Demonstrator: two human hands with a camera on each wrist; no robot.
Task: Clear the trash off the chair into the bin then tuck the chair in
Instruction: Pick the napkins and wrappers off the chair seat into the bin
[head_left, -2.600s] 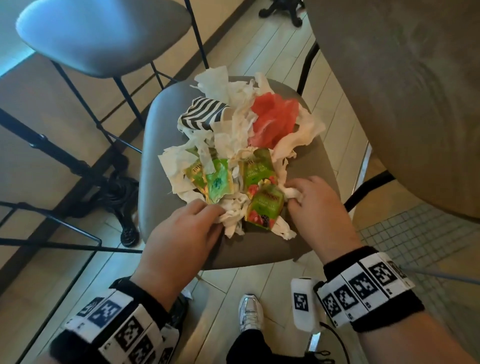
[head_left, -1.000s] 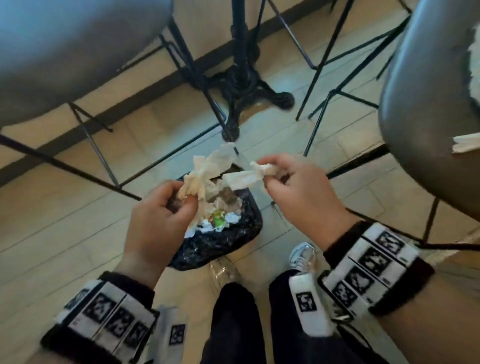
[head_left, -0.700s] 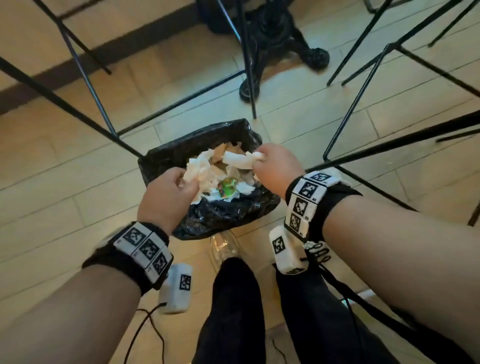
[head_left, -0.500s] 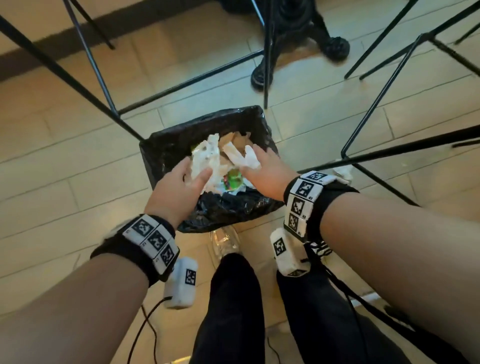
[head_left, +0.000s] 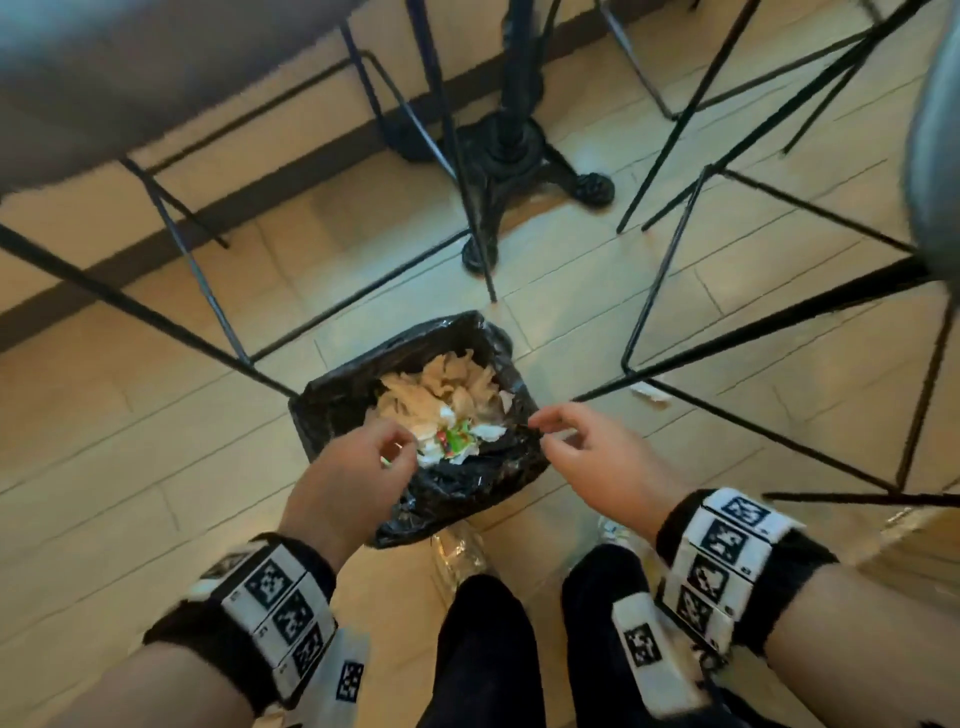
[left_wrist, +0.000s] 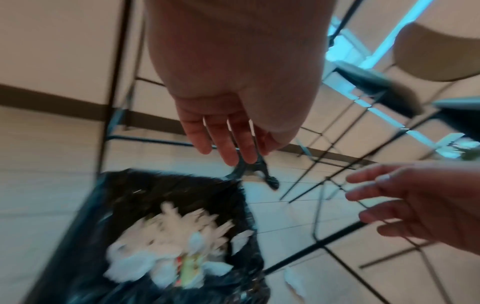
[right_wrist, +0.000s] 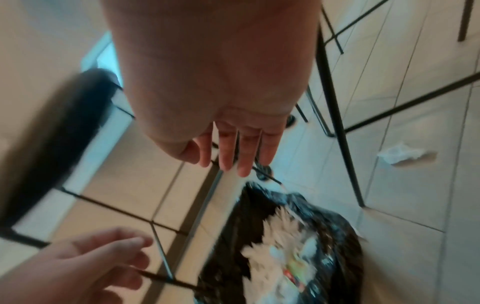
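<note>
Trash (head_left: 445, 410), mostly crumpled paper with one green wrapper, lies heaped in the black-lined bin (head_left: 332, 400) on the floor. Left hand (head_left: 353, 473) and right hand (head_left: 597, 457) hover over its near rim, fingers loose and spread, holding nothing. One stray scrap (right_wrist: 401, 154) lies on the floor to the right, under the chair legs; gather it too before returning to the chair.

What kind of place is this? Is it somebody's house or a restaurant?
Probably a café or small restaurant, not a house. A cast-iron pedestal table base stands among several wire-legged chairs on a tiled floor, with a lined bin of crumpled napkins.
</note>
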